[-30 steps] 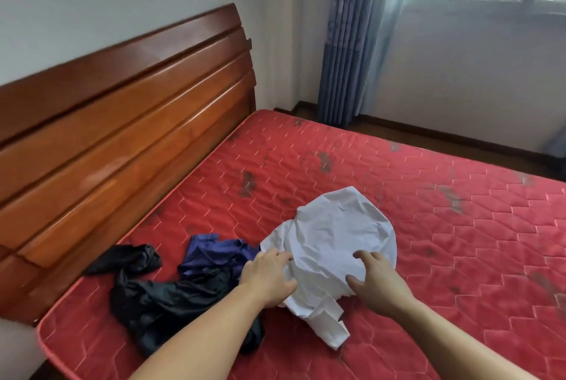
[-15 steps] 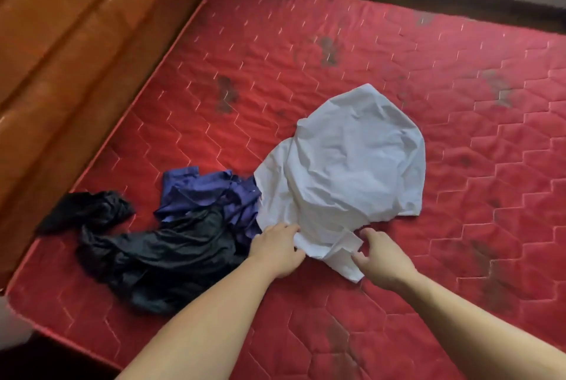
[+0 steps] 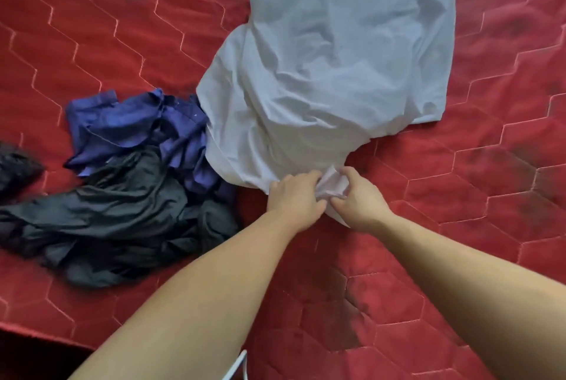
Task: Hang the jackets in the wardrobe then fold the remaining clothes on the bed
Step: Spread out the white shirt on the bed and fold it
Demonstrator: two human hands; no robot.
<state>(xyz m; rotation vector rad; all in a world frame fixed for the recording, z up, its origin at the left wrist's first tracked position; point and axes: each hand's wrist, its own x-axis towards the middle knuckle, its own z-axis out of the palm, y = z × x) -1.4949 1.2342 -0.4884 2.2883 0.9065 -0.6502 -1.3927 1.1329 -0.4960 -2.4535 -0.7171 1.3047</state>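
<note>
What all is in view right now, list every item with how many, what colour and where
mattress: one, red quilted, fills the view
white garment: one, white, crumpled, upper middle of the mattress
blue garment: one, blue-purple, bunched, left of the white garment and touching it
black garment: one, black, heaped in front of the blue garment
black cloth: one, dark, left edge, partly cut off
left hand: one, grips the white garment's near edge
right hand: one, pinches the same edge

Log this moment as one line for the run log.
step: folding white shirt | left hand: grips near edge | right hand: pinches same edge | blue garment, black garment: unfolded on mattress
</note>
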